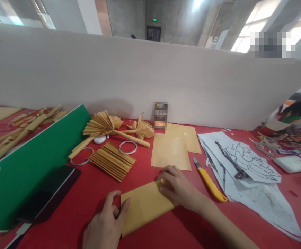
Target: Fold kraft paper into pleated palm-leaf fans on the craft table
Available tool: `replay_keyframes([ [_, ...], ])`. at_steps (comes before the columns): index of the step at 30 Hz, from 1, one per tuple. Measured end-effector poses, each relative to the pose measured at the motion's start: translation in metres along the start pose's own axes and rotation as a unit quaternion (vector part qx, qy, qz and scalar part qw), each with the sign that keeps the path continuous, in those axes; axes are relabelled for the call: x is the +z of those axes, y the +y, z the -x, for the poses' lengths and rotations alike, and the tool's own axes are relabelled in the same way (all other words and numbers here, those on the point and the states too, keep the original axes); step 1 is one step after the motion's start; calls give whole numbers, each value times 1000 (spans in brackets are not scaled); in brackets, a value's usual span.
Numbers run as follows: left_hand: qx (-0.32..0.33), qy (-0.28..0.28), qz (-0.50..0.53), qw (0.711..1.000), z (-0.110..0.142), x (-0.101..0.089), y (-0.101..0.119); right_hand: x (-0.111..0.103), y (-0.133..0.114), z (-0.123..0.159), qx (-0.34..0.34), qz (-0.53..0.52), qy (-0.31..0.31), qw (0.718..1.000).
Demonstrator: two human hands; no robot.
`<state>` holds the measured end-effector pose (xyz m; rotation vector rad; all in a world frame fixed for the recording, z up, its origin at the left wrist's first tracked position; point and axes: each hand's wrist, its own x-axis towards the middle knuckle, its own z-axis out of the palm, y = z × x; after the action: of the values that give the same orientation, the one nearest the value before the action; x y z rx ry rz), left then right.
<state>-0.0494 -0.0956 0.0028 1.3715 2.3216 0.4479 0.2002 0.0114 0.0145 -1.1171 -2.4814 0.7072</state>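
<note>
A folded sheet of yellow-brown paper (146,207) lies slanted on the red table in front of me. My left hand (105,219) holds its left edge, thumb over the top and index finger curled at the far corner. At the other end, my right hand (177,186) grips the paper near its far right corner with bent fingers. Just beyond are flat brown sheets (169,152). An accordion-pleated brown paper piece (112,160) lies past my left hand. To the right of my right hand rests a yellow utility knife (210,181), its blade end pointing away.
Pleated paper fans (100,124) with rolled paper stems lie at the back left, near wire coils (127,147). A green board (33,155) and a dark phone (49,193) are on the left. Flower drawings (249,162) cover the right side, before a white partition (114,76).
</note>
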Motion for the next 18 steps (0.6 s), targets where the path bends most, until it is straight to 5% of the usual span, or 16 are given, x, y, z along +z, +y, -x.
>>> replay_keyframes([
  [8,23,-18,67,997,4,4,-23,-2,-2,-3,0,10,-8,1000],
  [18,65,-27,16,997,-1,7,-32,1,2,-7,-5,24,-9,1000],
])
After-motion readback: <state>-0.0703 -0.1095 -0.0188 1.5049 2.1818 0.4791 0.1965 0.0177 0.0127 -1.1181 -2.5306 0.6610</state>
